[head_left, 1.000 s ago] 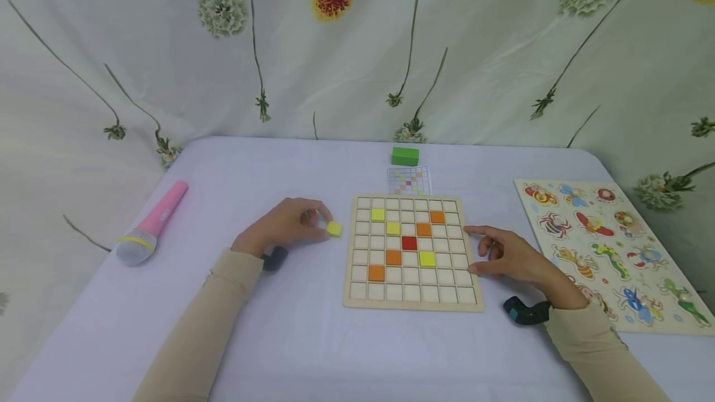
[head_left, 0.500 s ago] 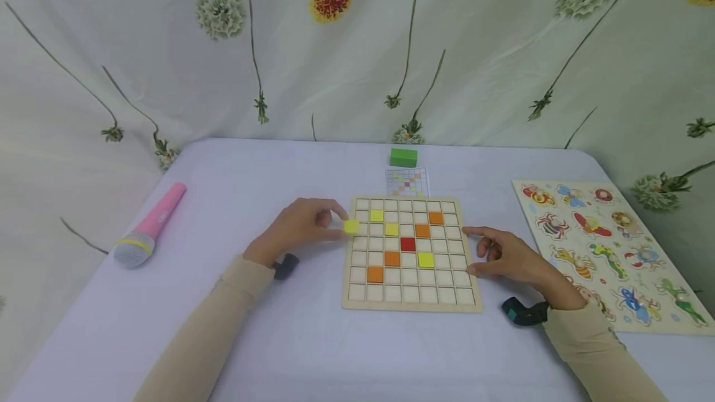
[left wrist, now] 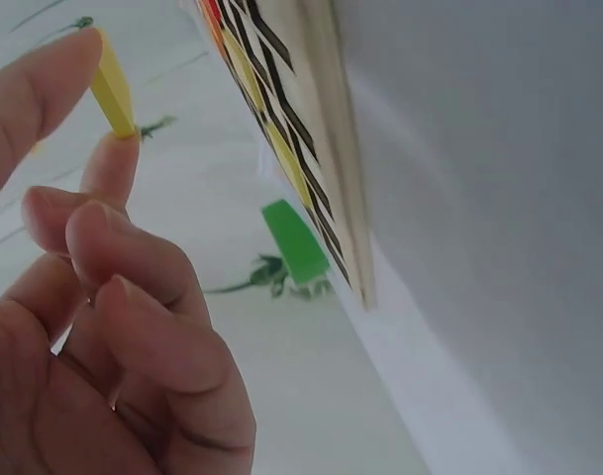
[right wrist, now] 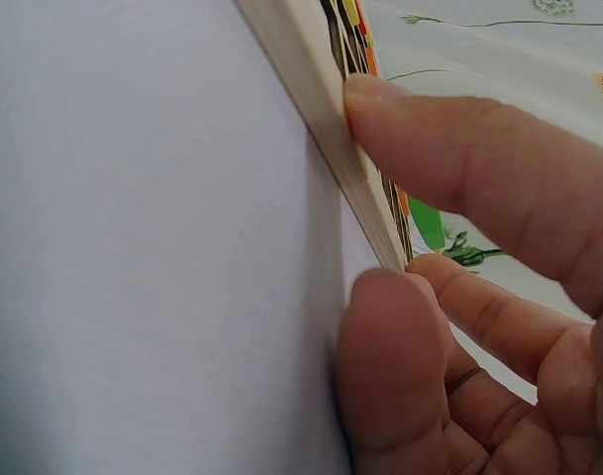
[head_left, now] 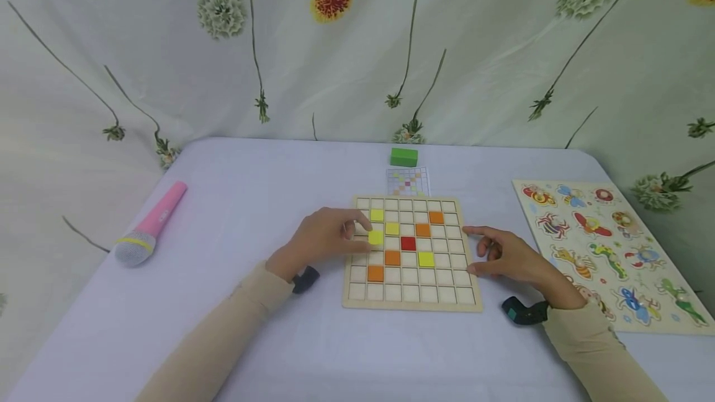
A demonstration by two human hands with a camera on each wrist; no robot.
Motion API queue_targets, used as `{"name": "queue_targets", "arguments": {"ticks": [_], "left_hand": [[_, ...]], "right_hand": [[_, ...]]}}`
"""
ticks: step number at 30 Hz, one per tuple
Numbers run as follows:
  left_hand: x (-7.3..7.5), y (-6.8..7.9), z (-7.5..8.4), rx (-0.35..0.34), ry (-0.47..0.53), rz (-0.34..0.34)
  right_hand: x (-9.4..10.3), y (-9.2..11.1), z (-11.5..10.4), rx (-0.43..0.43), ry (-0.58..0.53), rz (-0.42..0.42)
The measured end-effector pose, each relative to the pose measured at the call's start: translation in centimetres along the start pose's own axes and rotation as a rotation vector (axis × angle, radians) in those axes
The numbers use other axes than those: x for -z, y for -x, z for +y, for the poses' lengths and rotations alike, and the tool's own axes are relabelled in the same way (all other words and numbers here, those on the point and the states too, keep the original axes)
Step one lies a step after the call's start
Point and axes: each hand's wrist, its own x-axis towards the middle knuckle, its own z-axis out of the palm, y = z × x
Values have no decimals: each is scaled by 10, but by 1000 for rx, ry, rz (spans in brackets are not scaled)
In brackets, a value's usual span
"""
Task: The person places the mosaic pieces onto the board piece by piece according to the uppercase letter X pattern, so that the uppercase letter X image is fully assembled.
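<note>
A yellow square tile [head_left: 375, 238] is pinched between thumb and index finger of my left hand [head_left: 324, 234], over the left part of a wooden grid board [head_left: 410, 306]. In the left wrist view the yellow tile [left wrist: 113, 84] is held off the board's surface, the other fingers curled below. On the board, yellow and orange tiles [head_left: 436, 218] lie along crossing diagonals, with a red tile [head_left: 408, 243] in the middle. My right hand [head_left: 505, 256] touches the board's right edge with its extended index finger and thumb; in the right wrist view the thumb [right wrist: 410, 129] rests at the rim.
Behind the board lie a printed pattern card [head_left: 408, 182] and a green block [head_left: 404, 157]. A pink toy microphone [head_left: 153, 222] is at the left. An insect picture puzzle board [head_left: 609, 253] lies at the right, partly behind the right wrist.
My left hand has carried the yellow tile rightward, from left of the board to over its left columns. The right hand has stayed at the board's right edge.
</note>
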Motion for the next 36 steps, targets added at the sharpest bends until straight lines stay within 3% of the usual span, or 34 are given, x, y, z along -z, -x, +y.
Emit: {"name": "queue_targets", "arguments": {"ticks": [12, 25, 36], "left_hand": [[-20, 2, 37, -4, -15, -16], [-44, -3, 66, -175, -54, -23], [-61, -11, 88, -152, -133, -53]], "right_hand": [[0, 0, 1, 5, -7, -4], [1, 1, -1, 10, -1, -4], [1, 1, -1, 24, 1, -8]]}}
